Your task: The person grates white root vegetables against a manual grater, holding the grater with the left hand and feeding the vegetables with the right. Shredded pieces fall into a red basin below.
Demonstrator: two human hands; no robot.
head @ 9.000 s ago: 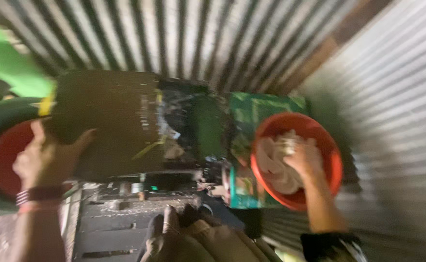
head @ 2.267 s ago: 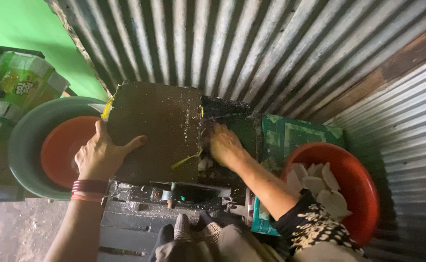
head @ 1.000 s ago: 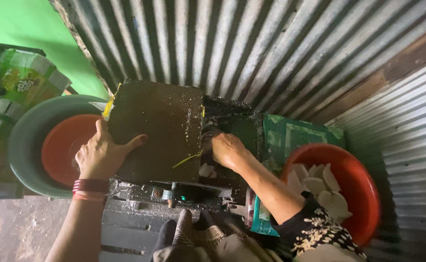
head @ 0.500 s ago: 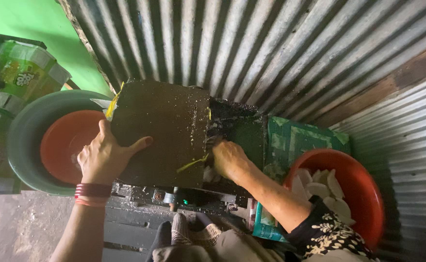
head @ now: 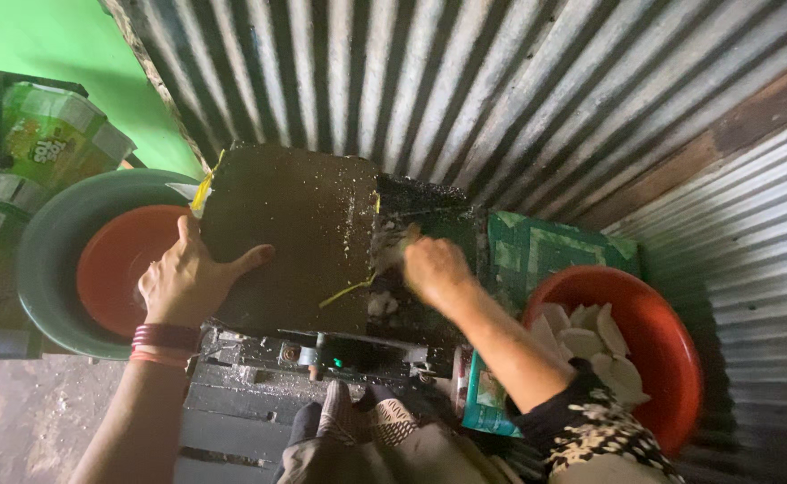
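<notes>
Two hands at a dark, grimy machine set against a corrugated metal wall [head: 465, 81].

The left hand [head: 187, 282] lies spread flat on the edge of the machine's dark cover [head: 290, 237], thumb out to the side, bangles [head: 162, 342] at the wrist. The right hand [head: 431, 267] is curled over a pale piece [head: 390, 246] at the machine's opening – fingers closed on it, though the grip itself is partly hidden. To the right, well apart, a red basin [head: 658, 345] holds pale slices [head: 586, 336]; to the left a smaller red bowl [head: 116, 269] sits inside a green tub [head: 53, 242] – just beside the left hand. A yellowish strip [head: 347, 290] lies across the cover between the hands.
</notes>
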